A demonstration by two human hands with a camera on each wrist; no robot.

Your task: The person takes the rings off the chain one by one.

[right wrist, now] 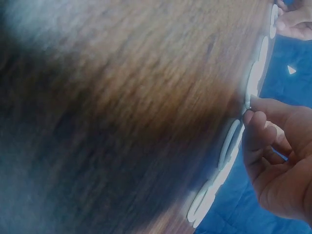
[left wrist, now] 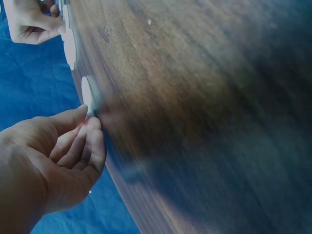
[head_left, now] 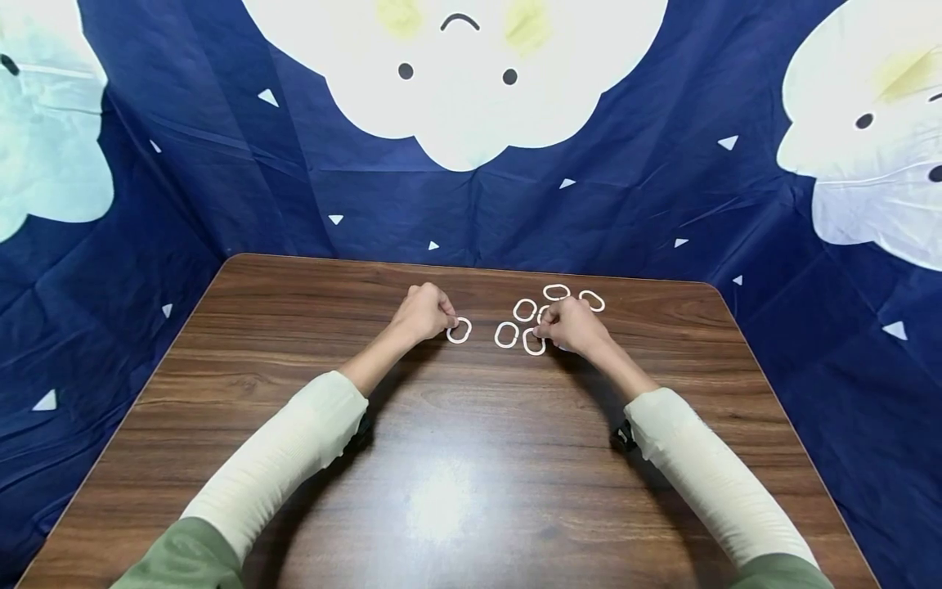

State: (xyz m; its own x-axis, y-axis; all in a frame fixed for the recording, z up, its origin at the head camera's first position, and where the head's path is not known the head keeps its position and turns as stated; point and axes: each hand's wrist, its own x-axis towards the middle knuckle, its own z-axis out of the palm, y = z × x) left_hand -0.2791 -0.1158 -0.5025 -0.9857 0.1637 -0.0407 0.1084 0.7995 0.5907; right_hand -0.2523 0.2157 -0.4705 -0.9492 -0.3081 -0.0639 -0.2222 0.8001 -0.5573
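My left hand (head_left: pixel 425 314) pinches the near-left edge of a white oval ring (head_left: pixel 458 342) between thumb and fingertips. In the left wrist view that ring (left wrist: pixel 87 91) stands out past the fingertips, close over the wooden table. To the right, my right hand (head_left: pixel 577 327) pinches another white oval ring (head_left: pixel 534 353) by its right side. Beside it lies a similar ring (head_left: pixel 496 335), slightly to the left. Farther back are more white rings (head_left: pixel 557 285), one of them partly hidden by the right hand. In the right wrist view several rings (right wrist: pixel 228 145) lie near that hand.
The brown wood-grain table (head_left: pixel 456 409) ends just behind the rings, at its far edge. A dark blue cloth (head_left: pixel 478 213) with white clouds hangs behind and at both sides. Light-coloured sleeves (head_left: pixel 287 450) cover both forearms.
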